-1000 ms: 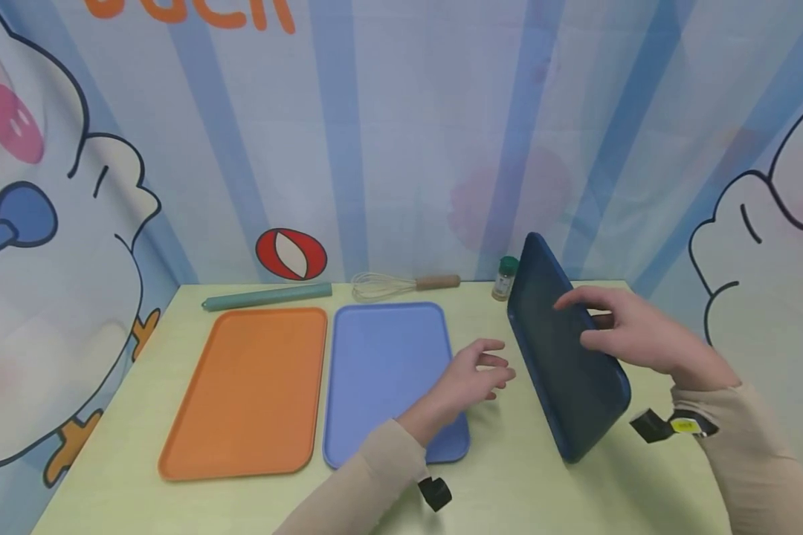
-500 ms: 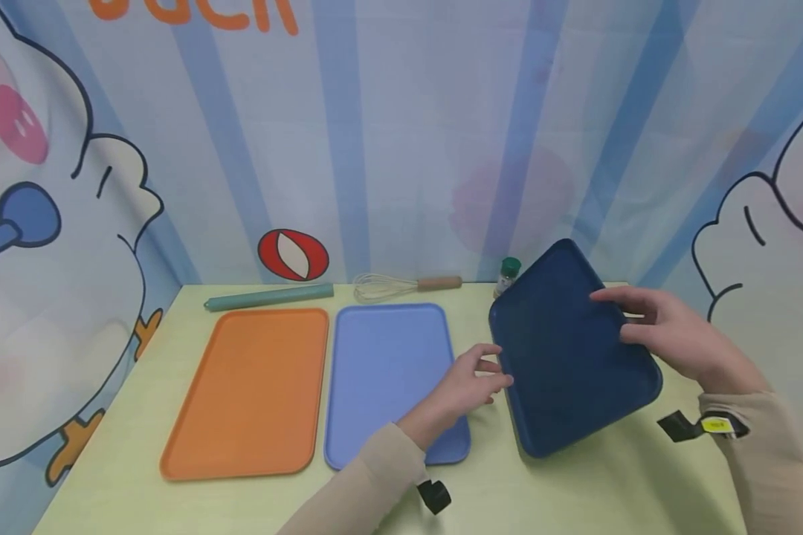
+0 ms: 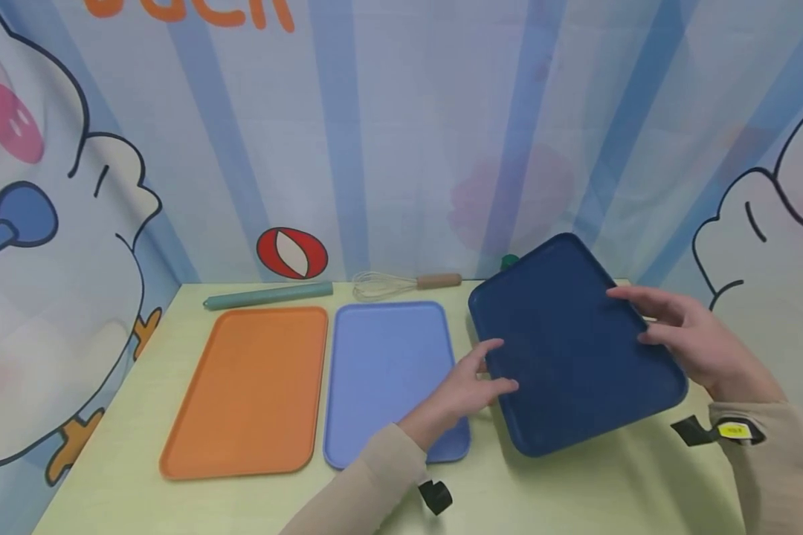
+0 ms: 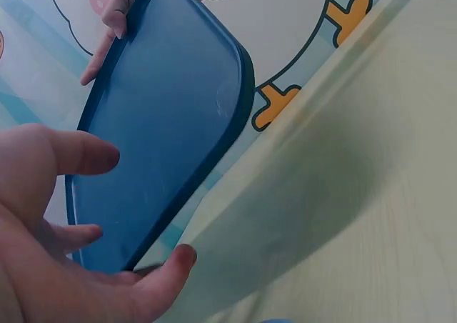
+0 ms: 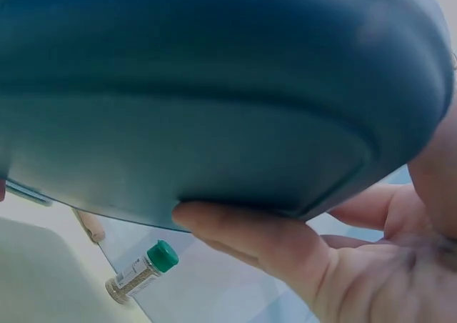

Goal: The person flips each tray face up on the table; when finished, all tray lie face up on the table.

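Observation:
A dark blue tray is held tilted above the right side of the table, its inner face toward the head camera. At its right rim the right hand pinches it, with fingers on both faces; the right wrist view shows one finger against the underside. The left hand is at the tray's left edge, its fingers spread and loosely bent. In the left wrist view, left fingertips overlap the tray's face; whether they press on it I cannot tell.
On the pale yellow table lie an orange tray and a light blue tray. Along the back are a green stick, a whisk and a green-capped spice jar. A patterned curtain stands behind.
The dark blue tray has turned from nearly edge-on to face the head camera and come left against the left hand. The right hand has shifted rightward with it; the left hand barely moved.

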`<move>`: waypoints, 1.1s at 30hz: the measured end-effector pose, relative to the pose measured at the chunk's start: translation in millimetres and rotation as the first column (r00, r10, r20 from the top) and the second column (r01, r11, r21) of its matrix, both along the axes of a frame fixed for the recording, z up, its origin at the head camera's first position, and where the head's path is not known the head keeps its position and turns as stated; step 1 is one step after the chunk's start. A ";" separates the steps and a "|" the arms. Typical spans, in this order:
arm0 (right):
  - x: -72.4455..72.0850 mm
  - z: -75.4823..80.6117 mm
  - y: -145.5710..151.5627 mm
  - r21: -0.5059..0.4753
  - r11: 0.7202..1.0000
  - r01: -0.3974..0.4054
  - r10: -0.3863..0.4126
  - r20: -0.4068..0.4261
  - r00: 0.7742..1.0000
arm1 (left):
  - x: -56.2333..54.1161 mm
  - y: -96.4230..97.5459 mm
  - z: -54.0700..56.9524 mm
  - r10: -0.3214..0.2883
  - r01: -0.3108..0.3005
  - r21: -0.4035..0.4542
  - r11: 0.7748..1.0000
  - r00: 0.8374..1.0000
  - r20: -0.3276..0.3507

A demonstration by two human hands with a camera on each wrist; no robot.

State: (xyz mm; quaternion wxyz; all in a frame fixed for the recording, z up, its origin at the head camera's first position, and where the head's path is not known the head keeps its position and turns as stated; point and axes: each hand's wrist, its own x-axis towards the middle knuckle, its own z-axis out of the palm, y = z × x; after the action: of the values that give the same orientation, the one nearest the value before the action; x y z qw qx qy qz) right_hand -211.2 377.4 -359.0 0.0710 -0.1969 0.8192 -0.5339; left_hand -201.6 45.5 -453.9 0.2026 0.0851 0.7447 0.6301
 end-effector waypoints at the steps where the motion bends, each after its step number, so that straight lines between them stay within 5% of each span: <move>1: -0.3 -1.5 1.1 -0.024 1.000 -0.012 0.012 -0.011 1.000 | 0.0 -0.3 -0.7 -0.006 0.006 0.004 1.000 1.000 0.000; 8: 0.3 -9.7 7.2 -0.154 0.986 -0.064 0.060 -0.032 0.998 | -0.2 -3.3 -5.7 0.006 -0.006 0.065 0.998 1.000 0.005; 13: -3.1 -14.5 13.4 -0.217 0.969 -0.120 0.130 0.033 0.991 | 0.8 -7.9 -4.2 0.019 -0.015 0.128 0.992 0.999 -0.026; 23: -5.0 -28.6 16.3 -0.228 0.964 -0.133 0.163 0.119 0.979 | 0.1 -15.4 -4.9 0.037 -0.031 0.162 0.986 0.999 -0.033; 28: -5.3 -34.4 16.0 -0.193 0.973 -0.126 0.153 0.135 0.979 | -0.9 -17.8 -6.3 0.047 -0.042 0.161 0.986 0.999 -0.026; 33: -4.7 -42.7 14.5 -0.007 0.999 -0.048 0.048 0.049 0.998 | -0.9 -19.7 -5.1 0.070 -0.066 0.126 0.990 0.997 -0.033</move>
State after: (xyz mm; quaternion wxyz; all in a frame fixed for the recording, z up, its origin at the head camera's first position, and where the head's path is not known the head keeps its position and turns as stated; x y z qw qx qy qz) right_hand -215.9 391.9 -401.8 0.1035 -0.2034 0.8108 -0.5391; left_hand -202.5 25.8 -459.0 0.1612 0.0838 0.7101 0.6802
